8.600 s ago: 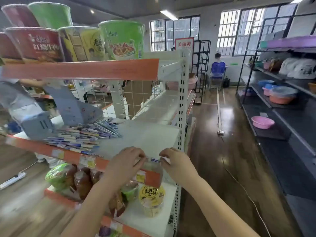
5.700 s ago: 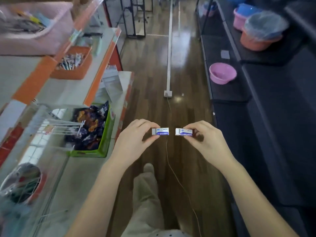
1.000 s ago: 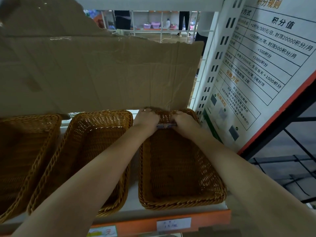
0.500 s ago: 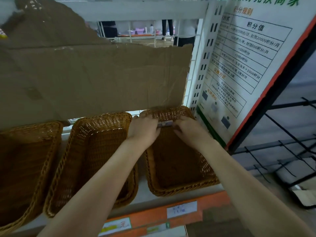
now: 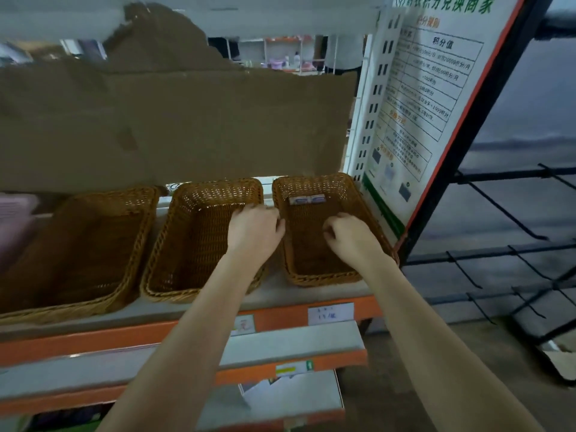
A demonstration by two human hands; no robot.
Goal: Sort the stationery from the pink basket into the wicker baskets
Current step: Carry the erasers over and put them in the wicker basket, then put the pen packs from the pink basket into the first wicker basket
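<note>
Hands loosely curled, empty, over right basket; two erasers end to end by its back wall.

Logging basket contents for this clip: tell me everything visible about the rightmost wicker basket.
The right basket is a rectangular tray of brown woven wicker with sloped sides and a thicker braided rim. It sits level at the right end of the shelf, beside the middle basket and against a leaning poster. Two erasers lie end to end at its far wall; the rest of the floor looks bare. The right hand hovers over it, empty; the left hand is over its left rim.
</note>
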